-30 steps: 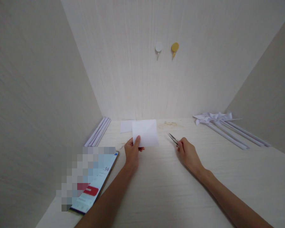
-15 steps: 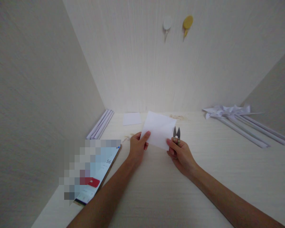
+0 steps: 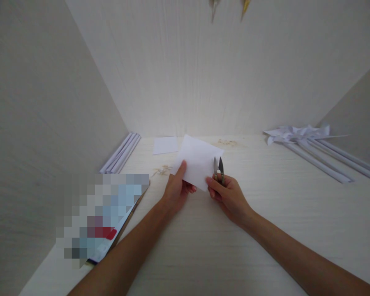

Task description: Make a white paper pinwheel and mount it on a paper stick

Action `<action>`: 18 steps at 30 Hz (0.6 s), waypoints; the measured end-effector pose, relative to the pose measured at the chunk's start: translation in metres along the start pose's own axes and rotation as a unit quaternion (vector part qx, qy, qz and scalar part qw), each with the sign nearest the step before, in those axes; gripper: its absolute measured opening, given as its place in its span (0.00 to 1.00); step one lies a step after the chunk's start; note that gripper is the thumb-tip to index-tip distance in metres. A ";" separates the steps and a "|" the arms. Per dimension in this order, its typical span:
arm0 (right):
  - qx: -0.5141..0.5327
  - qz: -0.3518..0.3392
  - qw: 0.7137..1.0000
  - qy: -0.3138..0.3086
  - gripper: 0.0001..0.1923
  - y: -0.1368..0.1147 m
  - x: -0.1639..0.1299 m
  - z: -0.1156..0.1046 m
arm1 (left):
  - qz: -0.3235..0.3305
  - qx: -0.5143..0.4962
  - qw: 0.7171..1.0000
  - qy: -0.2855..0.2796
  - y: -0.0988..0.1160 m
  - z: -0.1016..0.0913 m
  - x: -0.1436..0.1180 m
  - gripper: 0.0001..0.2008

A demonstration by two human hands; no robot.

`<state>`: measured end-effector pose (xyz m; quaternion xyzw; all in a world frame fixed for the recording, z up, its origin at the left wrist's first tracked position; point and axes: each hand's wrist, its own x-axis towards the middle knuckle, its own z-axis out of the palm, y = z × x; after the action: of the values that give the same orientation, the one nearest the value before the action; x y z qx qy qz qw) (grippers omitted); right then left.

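A square sheet of white paper (image 3: 197, 158) is held up, tilted, between my two hands. My left hand (image 3: 176, 187) pinches its lower left side, thumb on top and fingers underneath. At the lower right corner, my right hand (image 3: 226, 191) has its thumb and forefinger at the paper's edge. The same right hand also holds small thread snips (image 3: 218, 170), their two pointed blades apart and pointing away from me. The snips' handles are mostly hidden in the fingers.
Another white paper square (image 3: 165, 145) lies near the back wall. Rolled paper sticks (image 3: 121, 153) rest at the left, above a partly blurred phone (image 3: 111, 234). Paper pinwheels (image 3: 299, 135) on sticks lie at the right. Small tan bits (image 3: 162, 170) are scattered behind my left hand. Two hooks (image 3: 245, 8) hang above.
The view has tipped downward, so the wall hooks are mostly out of frame. The paper has turned slightly in my hands, and the snips have shifted over its right edge.
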<state>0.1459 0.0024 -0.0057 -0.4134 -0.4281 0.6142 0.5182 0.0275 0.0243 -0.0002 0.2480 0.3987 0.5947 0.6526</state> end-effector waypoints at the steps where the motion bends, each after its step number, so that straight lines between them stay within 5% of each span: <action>1: -0.002 0.002 1.000 -0.007 0.18 0.000 0.000 0.000 | 0.000 -0.004 1.000 0.003 0.001 0.000 0.000 0.12; 14: 0.034 0.022 0.999 -0.015 0.17 -0.002 -0.001 0.001 | -0.025 -0.079 0.997 -0.001 0.014 -0.001 -0.001 0.09; 18: 0.076 0.018 0.997 0.016 0.17 -0.003 -0.001 0.002 | 0.020 -0.044 0.999 0.005 0.010 -0.001 -0.001 0.13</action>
<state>0.1447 0.0017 -0.0018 -0.3907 -0.3639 0.6476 0.5437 0.0211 0.0249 0.0075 0.2239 0.3700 0.6262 0.6488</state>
